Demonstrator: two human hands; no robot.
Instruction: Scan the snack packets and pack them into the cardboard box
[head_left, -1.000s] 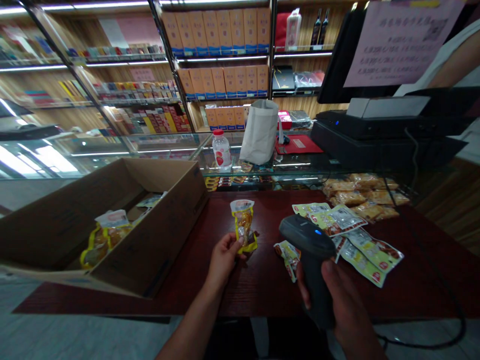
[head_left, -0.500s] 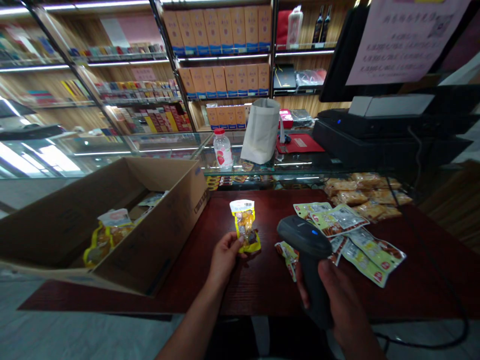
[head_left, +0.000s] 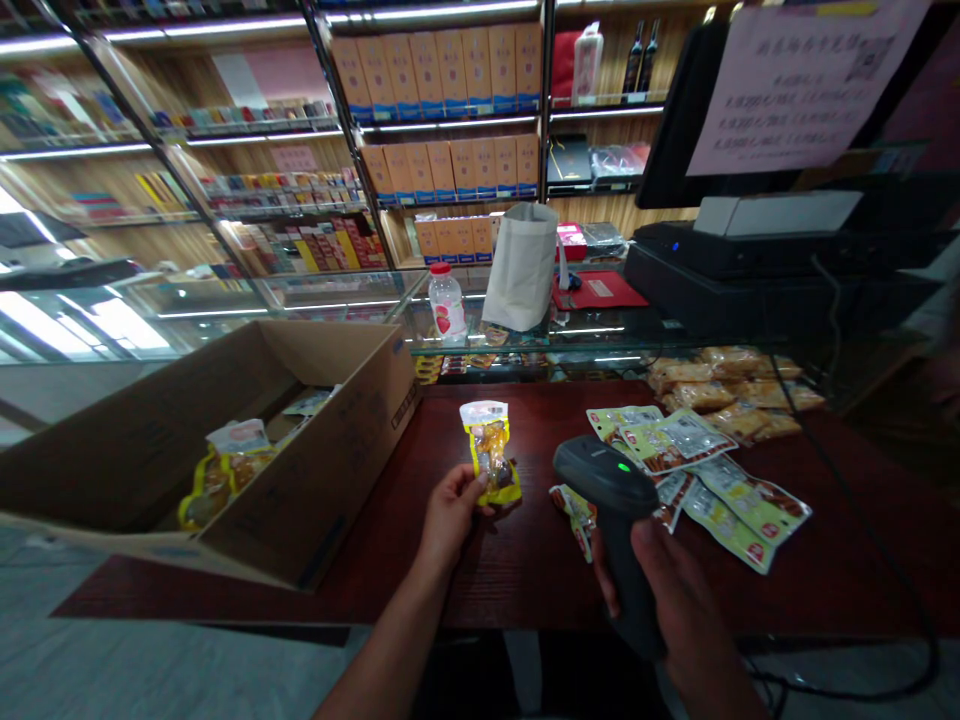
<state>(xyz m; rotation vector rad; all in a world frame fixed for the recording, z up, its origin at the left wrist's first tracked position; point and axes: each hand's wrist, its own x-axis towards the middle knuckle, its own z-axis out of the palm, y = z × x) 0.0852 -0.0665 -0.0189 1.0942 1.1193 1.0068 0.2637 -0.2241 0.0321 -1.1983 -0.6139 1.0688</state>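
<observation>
My left hand (head_left: pixel 448 520) pinches the lower corner of a small yellow snack packet (head_left: pixel 489 449), holding it upright above the dark red table (head_left: pixel 487 570). My right hand (head_left: pixel 679 610) is wrapped round the grip of a black barcode scanner (head_left: pixel 611 480), whose head points toward the packet and shows a green light. Just beyond the scanner lies another small snack packet (head_left: pixel 574 505) on the table.
An open cardboard box (head_left: pixel 300 500) with yellow packets inside sits at the left. Green and white snack packets (head_left: pixel 720 490) and orange ones (head_left: pixel 727 385) lie at the right. Behind are a glass counter, a water bottle (head_left: pixel 445 300), a paper bag (head_left: pixel 521 265) and a till (head_left: pixel 750 260).
The scanner's light has turned from blue to green. The packet and both hands have barely moved; the view has shifted slightly.
</observation>
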